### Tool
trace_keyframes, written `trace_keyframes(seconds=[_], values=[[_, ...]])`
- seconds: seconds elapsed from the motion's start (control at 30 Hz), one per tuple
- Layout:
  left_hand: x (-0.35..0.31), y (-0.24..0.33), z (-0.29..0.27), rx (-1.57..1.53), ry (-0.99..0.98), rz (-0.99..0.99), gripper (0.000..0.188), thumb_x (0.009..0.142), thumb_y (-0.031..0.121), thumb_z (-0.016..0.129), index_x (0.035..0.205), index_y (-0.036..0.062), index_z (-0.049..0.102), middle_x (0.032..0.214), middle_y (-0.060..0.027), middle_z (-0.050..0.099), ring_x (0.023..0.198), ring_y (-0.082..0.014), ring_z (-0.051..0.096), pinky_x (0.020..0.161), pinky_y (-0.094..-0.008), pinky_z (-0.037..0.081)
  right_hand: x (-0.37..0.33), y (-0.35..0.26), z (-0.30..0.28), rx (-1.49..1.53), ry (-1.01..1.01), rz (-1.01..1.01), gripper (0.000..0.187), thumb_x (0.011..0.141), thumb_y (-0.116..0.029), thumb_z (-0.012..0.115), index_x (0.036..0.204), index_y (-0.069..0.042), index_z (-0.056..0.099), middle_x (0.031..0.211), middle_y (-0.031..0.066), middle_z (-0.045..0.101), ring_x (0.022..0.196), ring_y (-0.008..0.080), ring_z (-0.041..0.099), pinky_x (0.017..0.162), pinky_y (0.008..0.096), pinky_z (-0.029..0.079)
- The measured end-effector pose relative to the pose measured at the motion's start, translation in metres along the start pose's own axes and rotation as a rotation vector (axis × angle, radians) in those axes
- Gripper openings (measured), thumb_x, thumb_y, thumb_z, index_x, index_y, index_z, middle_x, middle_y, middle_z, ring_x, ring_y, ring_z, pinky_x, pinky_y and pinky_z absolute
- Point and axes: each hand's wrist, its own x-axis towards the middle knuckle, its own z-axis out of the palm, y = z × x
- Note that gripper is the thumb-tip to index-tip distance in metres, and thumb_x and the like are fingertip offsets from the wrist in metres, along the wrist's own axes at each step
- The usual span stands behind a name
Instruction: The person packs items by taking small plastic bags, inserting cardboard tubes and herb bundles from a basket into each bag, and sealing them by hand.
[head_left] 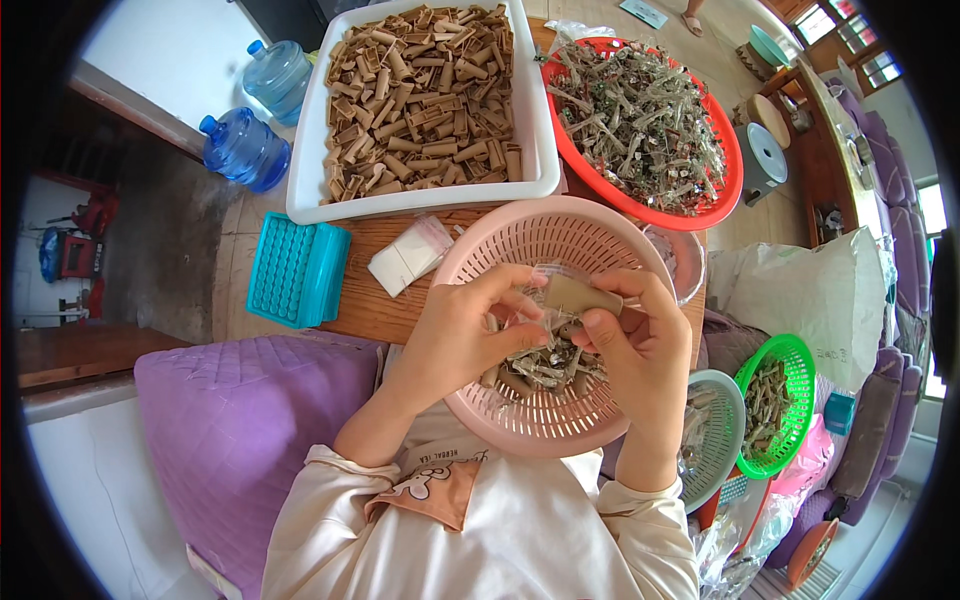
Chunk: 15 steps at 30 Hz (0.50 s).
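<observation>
Over a pink slotted basket [545, 425], both my hands work close together. My right hand [645, 335] pinches a tan, curved plastic casing [580, 297] between thumb and fingers. Facing it, my left hand [455, 330] has thumb and fingertips closed on what looks like a clear plastic part, partly hidden by the fingers. Beneath them in the basket lies a heap of small clear and metallic pieces [550, 368], with some tan casings among them.
A white tray [545, 165] of tan casings and a red basket [728, 170] of clear-and-metal parts stand beyond. A teal rack [290, 270] and white packet [410, 255] lie at left. Green [800, 350] and grey [725, 410] baskets sit at right.
</observation>
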Motion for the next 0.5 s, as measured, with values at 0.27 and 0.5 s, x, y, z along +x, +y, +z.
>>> trace_keyframes(seconds=[0.27,0.5], values=[[0.004,-0.005,0.008,0.14,0.052,0.126,0.042,0.07,0.015,0.07,0.106,0.003,0.054,0.084,-0.0132,0.063,0.076,-0.0236,0.064,0.065,-0.0308,0.05,0.009,0.002,-0.008,0.005,-0.097,0.207,0.015,0.081,-0.001,0.057,0.093,0.005,0.051,0.076,0.0048,0.058,0.057,0.0066,0.055,0.05,0.0184,0.044],[0.003,-0.006,0.012,0.244,0.064,0.345,0.039,0.071,0.011,0.068,0.105,0.0028,0.053,0.089,-0.0127,0.062,0.08,-0.0259,0.062,0.068,-0.0333,0.05,0.007,0.011,-0.016,0.018,-0.152,0.329,0.014,0.082,-0.004,0.057,0.092,0.005,0.053,0.07,0.0018,0.056,0.056,0.0059,0.053,0.049,0.018,0.043]])
